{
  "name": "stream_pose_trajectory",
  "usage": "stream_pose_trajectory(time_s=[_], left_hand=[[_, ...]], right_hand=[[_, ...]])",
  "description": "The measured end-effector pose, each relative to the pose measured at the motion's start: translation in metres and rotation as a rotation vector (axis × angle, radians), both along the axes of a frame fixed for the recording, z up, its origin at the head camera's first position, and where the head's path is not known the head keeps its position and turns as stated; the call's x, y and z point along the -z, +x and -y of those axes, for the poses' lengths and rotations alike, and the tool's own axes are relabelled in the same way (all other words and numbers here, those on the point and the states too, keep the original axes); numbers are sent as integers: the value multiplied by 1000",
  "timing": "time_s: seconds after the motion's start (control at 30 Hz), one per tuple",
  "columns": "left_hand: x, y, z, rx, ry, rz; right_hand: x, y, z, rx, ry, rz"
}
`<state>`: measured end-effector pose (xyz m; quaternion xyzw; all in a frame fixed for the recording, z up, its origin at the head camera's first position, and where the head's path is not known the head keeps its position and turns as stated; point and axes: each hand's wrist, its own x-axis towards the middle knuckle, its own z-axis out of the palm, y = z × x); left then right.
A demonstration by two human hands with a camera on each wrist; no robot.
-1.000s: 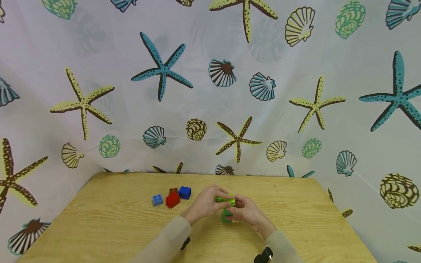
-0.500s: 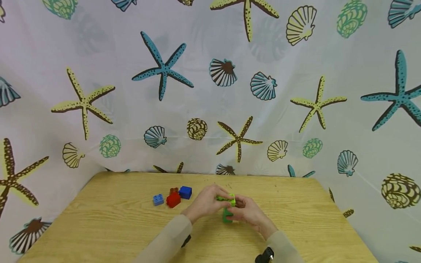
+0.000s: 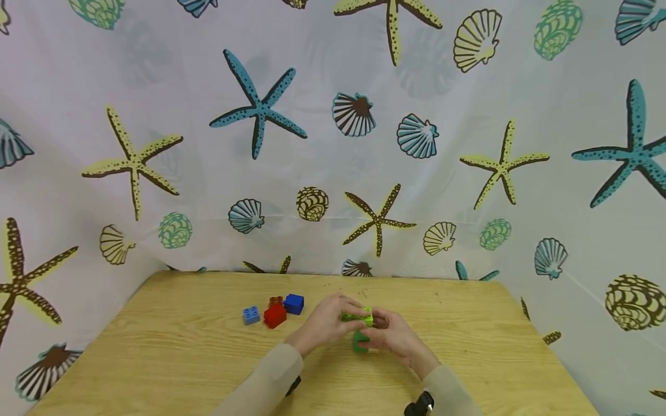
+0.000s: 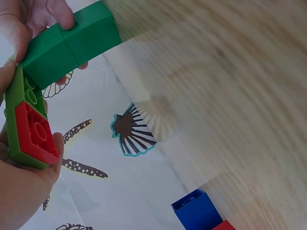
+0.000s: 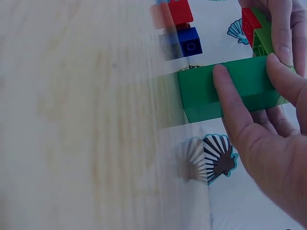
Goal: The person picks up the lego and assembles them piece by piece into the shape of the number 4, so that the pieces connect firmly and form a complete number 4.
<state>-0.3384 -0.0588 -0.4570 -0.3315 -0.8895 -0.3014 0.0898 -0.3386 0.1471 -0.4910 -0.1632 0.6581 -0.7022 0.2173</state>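
Observation:
In the head view my left hand (image 3: 325, 320) grips a long lime green building brick (image 3: 368, 318) by its sides. A red brick (image 4: 36, 134) is fixed under one end of it, as the left wrist view shows. My right hand (image 3: 398, 341) holds a stack of two dark green bricks (image 5: 201, 96), thumb and fingers round it. The stack appears upright, its lower end at the tabletop. The lime green brick lies across the stack's top, its other end over the dark green bricks. Fingers partly hide where they meet, so I cannot tell if they are pressed together.
Left of my hands, on the wooden table (image 3: 182, 346), sit a light blue brick (image 3: 251, 315), a red brick (image 3: 274, 316), a brown brick (image 3: 276, 301) and a dark blue brick (image 3: 293, 304). A shell-patterned cloth (image 3: 312, 162) hangs behind the table's far edge.

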Motion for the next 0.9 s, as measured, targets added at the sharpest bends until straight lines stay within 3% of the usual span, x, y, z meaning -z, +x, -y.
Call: stream_pose_trajectory(time_s=[0.2, 0.3, 0.4, 0.7, 0.9], left_hand=[[3, 1, 5, 26, 48, 92], [4, 1, 10, 26, 130, 158], [4, 2, 16, -11, 207, 215], [4, 5, 33, -52, 297, 263], [3, 2, 48, -76, 372, 288]], right_hand=[[0, 2, 1, 12, 6, 8], [-1, 2, 2, 26, 6, 14], [-3, 1, 4, 31, 3, 12], [-4, 5, 5, 8, -18, 22], [-5, 3, 5, 18, -33, 7]])
